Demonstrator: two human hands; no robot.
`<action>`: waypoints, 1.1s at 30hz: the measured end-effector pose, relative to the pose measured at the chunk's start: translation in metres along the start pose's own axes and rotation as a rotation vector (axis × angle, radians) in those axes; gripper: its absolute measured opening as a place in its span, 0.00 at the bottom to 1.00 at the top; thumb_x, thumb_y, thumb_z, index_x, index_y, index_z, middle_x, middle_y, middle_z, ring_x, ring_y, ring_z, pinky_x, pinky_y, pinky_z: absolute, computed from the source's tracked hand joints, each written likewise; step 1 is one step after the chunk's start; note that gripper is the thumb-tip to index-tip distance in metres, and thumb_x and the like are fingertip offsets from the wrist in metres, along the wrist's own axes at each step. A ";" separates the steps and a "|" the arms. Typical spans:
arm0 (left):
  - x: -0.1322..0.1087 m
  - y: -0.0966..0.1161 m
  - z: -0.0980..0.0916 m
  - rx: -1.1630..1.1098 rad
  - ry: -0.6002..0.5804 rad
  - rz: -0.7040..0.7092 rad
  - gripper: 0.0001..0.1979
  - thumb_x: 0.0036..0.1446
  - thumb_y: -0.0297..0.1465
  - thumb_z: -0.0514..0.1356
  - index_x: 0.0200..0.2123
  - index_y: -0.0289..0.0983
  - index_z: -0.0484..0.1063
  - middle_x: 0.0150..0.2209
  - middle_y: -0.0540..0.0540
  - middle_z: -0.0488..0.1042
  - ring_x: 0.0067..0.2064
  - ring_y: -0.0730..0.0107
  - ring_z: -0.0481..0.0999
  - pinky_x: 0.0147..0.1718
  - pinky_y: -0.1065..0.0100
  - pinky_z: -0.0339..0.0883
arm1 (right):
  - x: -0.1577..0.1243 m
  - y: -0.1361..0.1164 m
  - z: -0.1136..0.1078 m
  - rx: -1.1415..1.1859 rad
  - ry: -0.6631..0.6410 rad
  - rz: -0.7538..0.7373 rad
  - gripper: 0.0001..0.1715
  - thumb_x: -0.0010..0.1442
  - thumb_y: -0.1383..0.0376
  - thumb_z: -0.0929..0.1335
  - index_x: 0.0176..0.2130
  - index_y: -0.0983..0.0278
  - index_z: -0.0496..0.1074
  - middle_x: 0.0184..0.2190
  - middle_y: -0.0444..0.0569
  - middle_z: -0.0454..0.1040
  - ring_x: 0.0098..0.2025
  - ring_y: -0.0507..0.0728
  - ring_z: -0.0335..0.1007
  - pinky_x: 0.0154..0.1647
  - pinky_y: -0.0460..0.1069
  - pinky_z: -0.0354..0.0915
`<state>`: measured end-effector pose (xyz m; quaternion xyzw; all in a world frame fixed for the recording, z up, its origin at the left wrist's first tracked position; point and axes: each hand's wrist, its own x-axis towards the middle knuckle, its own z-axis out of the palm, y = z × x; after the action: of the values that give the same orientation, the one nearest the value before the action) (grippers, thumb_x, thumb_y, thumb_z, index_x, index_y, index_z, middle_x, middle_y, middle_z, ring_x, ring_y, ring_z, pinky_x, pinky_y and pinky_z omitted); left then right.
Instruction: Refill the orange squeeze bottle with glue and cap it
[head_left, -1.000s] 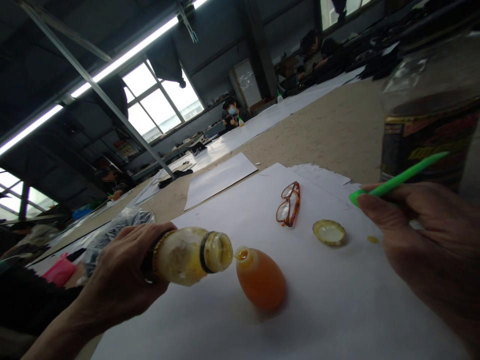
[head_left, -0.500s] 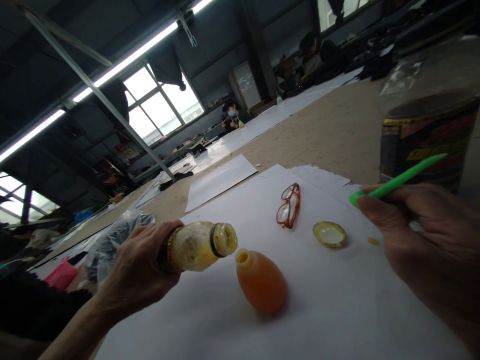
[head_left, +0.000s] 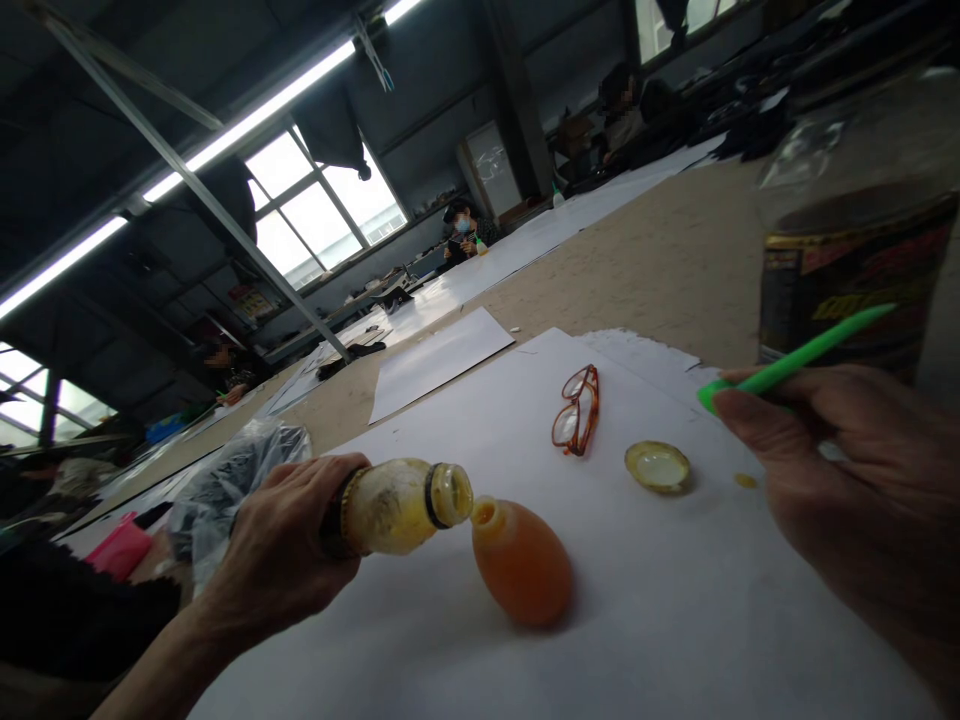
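Note:
My left hand (head_left: 292, 540) is wrapped round a yellow-stained glass bottle (head_left: 394, 507), tilted nearly flat with its uncapped mouth pointing right. That mouth is close beside the open neck of a squeeze bottle (head_left: 523, 568) with orange liquid in it, standing on white paper (head_left: 420, 640); whether the two rims touch I cannot tell. Over on the right, my right hand (head_left: 847, 470) pinches a green pointed nozzle cap (head_left: 806, 358). Between the squeeze bottle and that hand lies a round yellowish lid (head_left: 658, 467), its pale inside facing up.
Orange-framed glasses (head_left: 577, 410) lie behind the squeeze bottle. A large clear jar (head_left: 855, 240) with a dark label stands at the right. On the left are a plastic bag (head_left: 240, 480) and a pink object (head_left: 121, 545). Several people sit at tables farther back.
My left hand has tipped the glass bottle further, so its mouth sits slightly lower, nearer the squeeze bottle's neck. My right hand has stayed almost still with the green nozzle cap.

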<state>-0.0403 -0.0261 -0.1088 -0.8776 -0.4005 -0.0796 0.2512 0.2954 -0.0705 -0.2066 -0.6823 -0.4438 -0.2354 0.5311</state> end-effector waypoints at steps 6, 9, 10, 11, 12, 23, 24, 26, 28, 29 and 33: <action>-0.003 -0.004 0.001 0.054 0.001 0.007 0.22 0.42 0.27 0.53 0.45 0.40 0.60 0.39 0.44 0.75 0.38 0.56 0.76 0.39 0.56 0.67 | 0.001 -0.001 -0.002 -0.006 0.001 -0.030 0.16 0.58 0.55 0.62 0.30 0.62 0.72 0.26 0.47 0.72 0.29 0.57 0.69 0.28 0.49 0.58; -0.004 -0.010 -0.002 0.082 0.037 0.001 0.22 0.43 0.28 0.54 0.45 0.40 0.60 0.39 0.45 0.75 0.38 0.54 0.76 0.38 0.55 0.68 | 0.001 0.001 0.000 0.016 0.030 -0.066 0.16 0.59 0.55 0.63 0.30 0.63 0.73 0.26 0.47 0.73 0.29 0.57 0.69 0.28 0.49 0.59; -0.003 -0.012 -0.005 0.083 0.057 -0.006 0.22 0.43 0.29 0.54 0.46 0.40 0.60 0.39 0.44 0.75 0.39 0.53 0.76 0.38 0.55 0.68 | 0.001 0.001 0.000 0.019 0.046 -0.077 0.17 0.59 0.55 0.63 0.31 0.64 0.73 0.26 0.47 0.73 0.29 0.57 0.70 0.28 0.49 0.59; -0.002 -0.013 -0.008 0.083 0.078 -0.015 0.22 0.43 0.30 0.54 0.46 0.41 0.60 0.39 0.44 0.75 0.39 0.52 0.76 0.39 0.54 0.68 | 0.002 0.001 0.001 0.017 0.050 -0.085 0.17 0.59 0.55 0.63 0.31 0.64 0.73 0.26 0.47 0.73 0.29 0.57 0.70 0.28 0.49 0.59; -0.001 -0.015 -0.013 0.081 0.100 -0.033 0.23 0.43 0.32 0.54 0.46 0.41 0.60 0.39 0.45 0.75 0.39 0.52 0.75 0.39 0.54 0.68 | 0.002 0.001 0.001 0.016 0.053 -0.091 0.17 0.59 0.55 0.62 0.30 0.64 0.73 0.26 0.47 0.72 0.29 0.57 0.70 0.28 0.49 0.59; 0.018 -0.008 -0.037 0.010 0.159 -0.098 0.24 0.42 0.36 0.56 0.47 0.41 0.63 0.38 0.48 0.73 0.36 0.61 0.75 0.36 0.63 0.69 | 0.001 0.000 0.001 -0.014 0.032 -0.083 0.16 0.59 0.55 0.63 0.28 0.63 0.70 0.23 0.46 0.70 0.27 0.56 0.67 0.25 0.48 0.57; 0.015 -0.007 -0.032 0.037 0.147 -0.052 0.24 0.42 0.34 0.56 0.46 0.41 0.62 0.38 0.47 0.73 0.36 0.60 0.75 0.36 0.62 0.69 | 0.001 0.001 0.002 0.002 0.039 -0.083 0.16 0.59 0.55 0.62 0.29 0.63 0.71 0.24 0.46 0.70 0.27 0.56 0.68 0.26 0.48 0.57; 0.009 -0.005 -0.022 0.056 0.124 0.009 0.23 0.42 0.32 0.55 0.47 0.40 0.61 0.39 0.45 0.74 0.38 0.59 0.75 0.37 0.61 0.68 | 0.001 0.001 0.002 0.035 0.035 -0.084 0.17 0.60 0.54 0.62 0.31 0.63 0.72 0.26 0.46 0.72 0.29 0.56 0.69 0.28 0.48 0.59; 0.003 -0.003 -0.014 0.024 0.106 0.023 0.23 0.43 0.30 0.54 0.47 0.40 0.60 0.40 0.43 0.74 0.39 0.58 0.75 0.38 0.60 0.68 | 0.001 0.002 0.002 0.054 0.042 -0.088 0.18 0.61 0.54 0.62 0.31 0.63 0.72 0.26 0.47 0.72 0.30 0.56 0.69 0.29 0.48 0.60; 0.001 -0.002 -0.011 0.004 0.091 0.017 0.23 0.43 0.30 0.54 0.47 0.40 0.60 0.41 0.43 0.74 0.39 0.59 0.75 0.38 0.60 0.67 | 0.001 0.003 0.003 0.052 0.047 -0.089 0.18 0.61 0.54 0.62 0.30 0.63 0.72 0.26 0.47 0.72 0.29 0.56 0.69 0.29 0.49 0.59; -0.004 0.000 -0.004 0.011 0.063 0.018 0.23 0.42 0.29 0.55 0.46 0.40 0.60 0.40 0.44 0.74 0.38 0.59 0.75 0.38 0.60 0.66 | 0.000 0.003 0.004 0.026 0.071 -0.101 0.18 0.60 0.54 0.62 0.29 0.63 0.71 0.24 0.47 0.70 0.27 0.56 0.68 0.26 0.49 0.57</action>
<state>-0.0423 -0.0306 -0.1070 -0.8769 -0.3847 -0.1028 0.2692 0.2979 -0.0668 -0.2093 -0.6432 -0.4617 -0.2801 0.5428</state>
